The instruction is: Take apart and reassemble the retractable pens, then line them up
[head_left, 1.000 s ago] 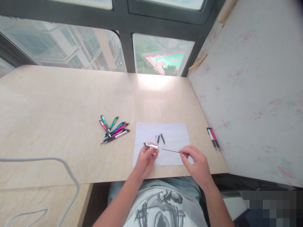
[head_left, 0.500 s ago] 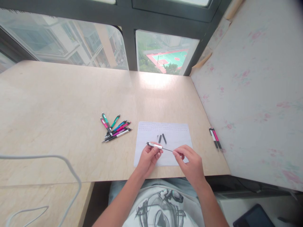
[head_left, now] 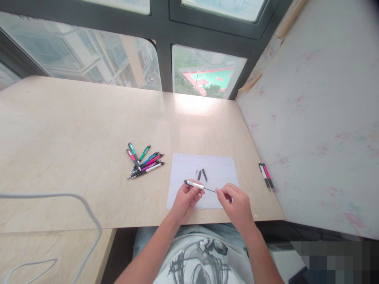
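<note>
My left hand (head_left: 187, 196) is closed around a white pen barrel (head_left: 195, 184) with a black clip end pointing left. A thin dark refill (head_left: 210, 190) sticks out of the barrel's right end. Its far tip is pinched between the thumb and finger of my right hand (head_left: 235, 199). Both hands are above a sheet of paper (head_left: 179, 169) with lines of handwriting along its top. On the paper, just beyond the barrel, lie a black grip sleeve (head_left: 199, 175), a second black piece (head_left: 204, 174) and a tiny metallic part (head_left: 196, 172).
Left of the paper is a loose pile of several coloured pens (head_left: 146, 161). Two pens, one white (head_left: 263, 174) and one pink (head_left: 268, 174), lie against the papered wall (head_left: 319, 118). A grey cable (head_left: 85, 205) loops over the desk's left front. Windows stand behind the desk.
The view has shifted slightly. Both hands keep nearly the same pose, with the refill still partly out of the barrel.
</note>
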`<state>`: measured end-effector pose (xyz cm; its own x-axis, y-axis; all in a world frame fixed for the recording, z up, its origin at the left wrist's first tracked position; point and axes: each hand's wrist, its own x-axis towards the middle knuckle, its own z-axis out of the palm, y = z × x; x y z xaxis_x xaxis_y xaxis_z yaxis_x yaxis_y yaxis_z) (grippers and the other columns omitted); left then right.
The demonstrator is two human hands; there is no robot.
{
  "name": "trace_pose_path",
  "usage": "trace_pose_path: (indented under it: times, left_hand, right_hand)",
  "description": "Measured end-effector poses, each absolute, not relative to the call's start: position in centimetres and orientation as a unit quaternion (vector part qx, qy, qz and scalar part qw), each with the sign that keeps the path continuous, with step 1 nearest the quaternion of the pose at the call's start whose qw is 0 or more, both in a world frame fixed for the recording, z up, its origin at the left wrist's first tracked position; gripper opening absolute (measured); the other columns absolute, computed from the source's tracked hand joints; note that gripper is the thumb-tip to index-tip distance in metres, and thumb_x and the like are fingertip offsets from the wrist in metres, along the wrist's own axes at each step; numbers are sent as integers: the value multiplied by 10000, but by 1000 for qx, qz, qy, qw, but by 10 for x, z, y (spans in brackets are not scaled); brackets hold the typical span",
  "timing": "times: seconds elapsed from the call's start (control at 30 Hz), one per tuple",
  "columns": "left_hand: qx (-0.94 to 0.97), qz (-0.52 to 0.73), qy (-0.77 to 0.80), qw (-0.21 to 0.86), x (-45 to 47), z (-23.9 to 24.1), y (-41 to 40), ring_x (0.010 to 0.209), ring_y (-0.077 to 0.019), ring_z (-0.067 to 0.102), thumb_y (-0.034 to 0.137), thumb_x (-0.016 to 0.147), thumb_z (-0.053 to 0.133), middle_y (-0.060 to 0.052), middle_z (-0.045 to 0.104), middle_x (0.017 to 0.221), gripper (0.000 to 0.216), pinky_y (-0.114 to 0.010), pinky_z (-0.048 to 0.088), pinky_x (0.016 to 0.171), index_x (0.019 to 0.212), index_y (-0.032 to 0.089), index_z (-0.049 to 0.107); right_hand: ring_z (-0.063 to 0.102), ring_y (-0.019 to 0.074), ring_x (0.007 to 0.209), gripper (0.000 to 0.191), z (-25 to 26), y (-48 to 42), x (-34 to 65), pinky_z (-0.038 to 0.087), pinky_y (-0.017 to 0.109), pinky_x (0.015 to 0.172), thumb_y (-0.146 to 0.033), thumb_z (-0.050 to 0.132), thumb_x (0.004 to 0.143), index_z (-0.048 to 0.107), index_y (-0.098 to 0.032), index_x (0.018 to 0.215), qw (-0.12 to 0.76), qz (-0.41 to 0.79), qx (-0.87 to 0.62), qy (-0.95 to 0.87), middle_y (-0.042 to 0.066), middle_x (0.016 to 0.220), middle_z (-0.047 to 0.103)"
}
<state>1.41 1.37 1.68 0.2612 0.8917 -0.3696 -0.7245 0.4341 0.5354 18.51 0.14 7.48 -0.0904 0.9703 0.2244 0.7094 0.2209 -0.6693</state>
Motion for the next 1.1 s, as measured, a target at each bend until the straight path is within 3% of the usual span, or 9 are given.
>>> trace_pose_path:
  times: [0.27, 0.5, 0.63, 0.8, 1.1]
  left_hand:
    - [137, 508, 314, 790, 15, 15, 13, 744, -103, 634, 221, 723, 787, -49, 673, 888, 239, -173, 502, 657, 910, 137, 662]
    - [83, 525, 311, 788, 12, 13, 15, 718, -73, 617, 203, 718, 794, -39, 672, 856, 217, -144, 498, 657, 879, 131, 667]
    - [81, 522, 304, 793, 12, 13, 16, 722, -79, 623, 195, 717, 794, -45, 677, 854, 225, -149, 498, 661, 889, 130, 664]
    - [88, 519, 305, 793, 12, 13, 16, 725, -88, 621, 206, 711, 798, -46, 675, 851, 238, -162, 502, 657, 894, 131, 665]
    - [92, 519, 308, 792, 12, 11, 16, 734, -89, 620, 206, 730, 782, -48, 674, 849, 226, -159, 503, 669, 908, 130, 667]
  right_hand:
    - [441, 119, 546, 367, 69, -1, 182, 354, 261, 554, -341, 515, 924, 499, -195, 588, 336, 249, -610, -672, -21, 576, 480]
    - [585, 170, 668, 508, 47, 10, 196, 431, 260, 501, -424, 241, 996, 674, -175, 906, 389, 432, -553, -597, 72, 797, 658]
    - [580, 168, 692, 259, 20, 35, 200, 471, 287, 627, -308, 493, 885, 679, -189, 1022, 314, 299, -607, -666, 56, 853, 664]
    - [570, 164, 709, 347, 6, 54, 193, 463, 293, 702, -169, 506, 836, 642, -213, 1152, 236, 229, -590, -738, 48, 889, 644]
    - [570, 156, 706, 324, 3, 61, 191, 431, 259, 688, -153, 524, 831, 654, -234, 1116, 193, 236, -585, -751, 14, 813, 618]
